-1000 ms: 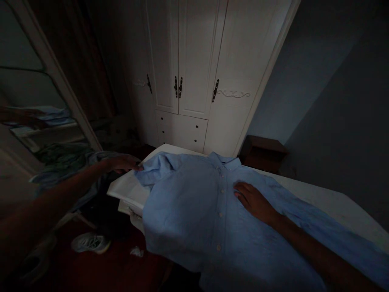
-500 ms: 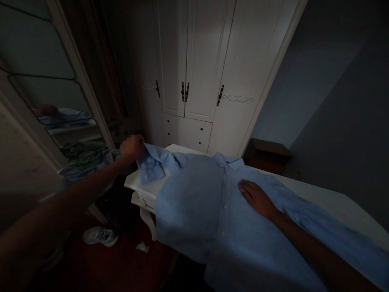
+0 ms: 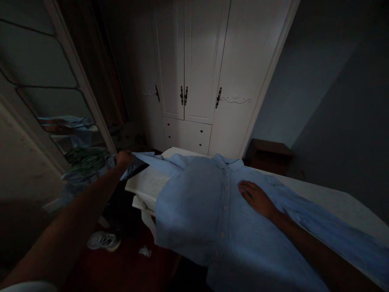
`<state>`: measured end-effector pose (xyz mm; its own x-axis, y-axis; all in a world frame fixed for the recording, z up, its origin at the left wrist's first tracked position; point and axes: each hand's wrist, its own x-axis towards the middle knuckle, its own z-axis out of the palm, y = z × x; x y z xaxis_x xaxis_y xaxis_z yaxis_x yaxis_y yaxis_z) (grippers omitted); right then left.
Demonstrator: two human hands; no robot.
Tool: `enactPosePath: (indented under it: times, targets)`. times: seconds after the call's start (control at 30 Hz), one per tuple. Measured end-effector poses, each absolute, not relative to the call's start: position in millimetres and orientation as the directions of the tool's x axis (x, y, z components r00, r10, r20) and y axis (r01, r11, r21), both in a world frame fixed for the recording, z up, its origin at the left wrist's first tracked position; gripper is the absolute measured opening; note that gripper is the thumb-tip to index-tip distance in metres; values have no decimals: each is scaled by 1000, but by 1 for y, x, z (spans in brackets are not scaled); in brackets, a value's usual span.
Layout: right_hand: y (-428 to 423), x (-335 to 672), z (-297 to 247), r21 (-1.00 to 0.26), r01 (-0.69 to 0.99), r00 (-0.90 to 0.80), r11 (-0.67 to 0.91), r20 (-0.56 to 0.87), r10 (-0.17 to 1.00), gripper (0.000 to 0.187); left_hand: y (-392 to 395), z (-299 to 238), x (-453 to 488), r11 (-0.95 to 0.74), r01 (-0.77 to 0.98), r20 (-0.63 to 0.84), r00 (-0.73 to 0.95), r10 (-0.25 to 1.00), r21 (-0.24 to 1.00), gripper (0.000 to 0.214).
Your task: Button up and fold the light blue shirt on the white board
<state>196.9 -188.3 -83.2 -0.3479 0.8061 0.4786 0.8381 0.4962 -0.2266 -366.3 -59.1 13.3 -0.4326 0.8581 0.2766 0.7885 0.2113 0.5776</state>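
A light blue button-up shirt (image 3: pixel 197 211) lies front up on a white table (image 3: pixel 146 184), its hem hanging over the near edge. My left hand (image 3: pixel 124 158) is closed on the end of the shirt's sleeve (image 3: pixel 152 159) and holds it stretched out past the table's left end. My right hand (image 3: pixel 257 198) lies flat on the shirt's chest, fingers spread, just right of the button line and below the collar (image 3: pixel 228 161).
A white wardrobe (image 3: pixel 206 73) with dark handles stands behind the table. A dark wooden nightstand (image 3: pixel 269 156) sits at its right. A mirror (image 3: pixel 54 101) and a pile of clothes (image 3: pixel 86 164) are at the left. A shoe (image 3: pixel 103 241) and a paper scrap (image 3: pixel 145 252) lie on the red floor.
My left hand has pulled the sleeve out to the left, from bunched on the table to stretched straight. My right hand has stayed flat on the shirt.
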Motion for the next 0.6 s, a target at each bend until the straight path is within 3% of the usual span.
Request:
enactPosePath:
  times: [0.23, 0.5, 0.6]
  targets:
    - [-188, 198, -84, -228, 828, -360, 513, 485, 797, 38, -47, 29, -349, 77, 656, 385, -529, 756, 751, 46]
    - [-183, 203, -92, -223, 830, -354, 512, 499, 791, 41, -66, 70, -310, -349, 613, 611, -286, 738, 709, 43]
    - [-184, 202, -91, -220, 832, -354, 509, 495, 793, 41, -73, 88, -290, -405, 571, 635, -286, 717, 714, 43]
